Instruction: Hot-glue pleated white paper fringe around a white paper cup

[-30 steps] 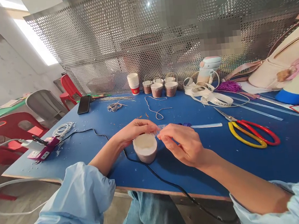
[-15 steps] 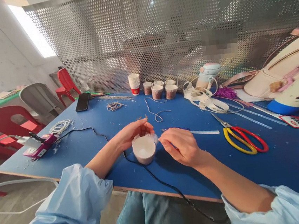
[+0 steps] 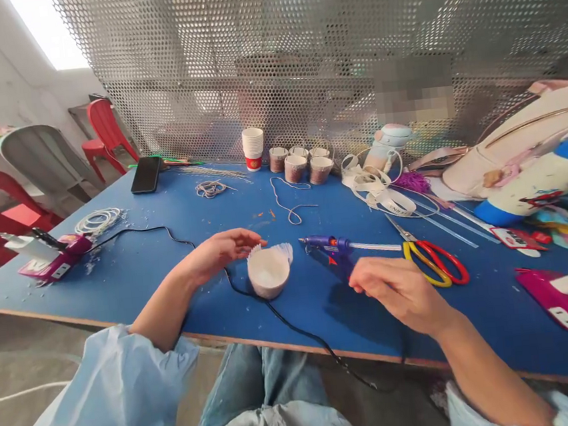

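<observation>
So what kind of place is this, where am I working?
Most likely a shared craft workbench. On the blue table lie a glue gun, scissors and decorated paper cups, and a perforated metal screen backs it. Your left hand touches a paper cup.

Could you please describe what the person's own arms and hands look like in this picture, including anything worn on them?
Both hands are bare: the left hand and the right hand show no gloves, rings, watch or bracelets that I can make out. Each arm wears a loose, light blue sleeve, the left sleeve and the right sleeve, bunched up near the elbow so the forearms are uncovered. The fabric looks plain, without visible markings.
</observation>
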The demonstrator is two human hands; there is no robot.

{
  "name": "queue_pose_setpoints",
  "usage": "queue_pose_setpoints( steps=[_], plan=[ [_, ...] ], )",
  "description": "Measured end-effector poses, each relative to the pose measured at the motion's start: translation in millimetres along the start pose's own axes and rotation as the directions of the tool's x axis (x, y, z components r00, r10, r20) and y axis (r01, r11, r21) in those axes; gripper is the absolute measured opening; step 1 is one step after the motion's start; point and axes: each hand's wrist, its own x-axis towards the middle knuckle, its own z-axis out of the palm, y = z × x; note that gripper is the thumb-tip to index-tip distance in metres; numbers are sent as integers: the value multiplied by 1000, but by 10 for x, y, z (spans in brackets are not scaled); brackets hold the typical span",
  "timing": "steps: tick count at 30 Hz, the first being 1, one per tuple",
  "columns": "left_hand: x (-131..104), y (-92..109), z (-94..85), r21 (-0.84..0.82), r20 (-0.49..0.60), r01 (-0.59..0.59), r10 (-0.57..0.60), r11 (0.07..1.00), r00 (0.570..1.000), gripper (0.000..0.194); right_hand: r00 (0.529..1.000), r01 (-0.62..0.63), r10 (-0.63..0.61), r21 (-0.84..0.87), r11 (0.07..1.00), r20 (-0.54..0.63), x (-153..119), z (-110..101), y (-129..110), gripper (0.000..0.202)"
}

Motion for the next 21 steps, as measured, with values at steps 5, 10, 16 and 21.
queue_pose_setpoints(
  steps=[5, 10, 16, 21],
  plan=[
    [-205, -102, 76, 244, 92, -38, 16, 969, 996, 68, 864, -471, 504, -353, 808, 1, -243, -114, 148, 30],
    [-284, -227, 336, 366, 44, -106, 97, 925, 994, 77, 790, -598, 612, -168, 784, 46, 58, 124, 441, 39],
    [-360, -420, 632, 229, -172, -127, 168, 965, 971, 64, 747, -665, 664, -54, 745, -36, 307, 365, 527, 23],
    [-390, -501, 735, 243, -360, -102, 187, 965, 914, 65, 782, -589, 608, 157, 792, -135, 151, 251, 159, 24]
  ],
)
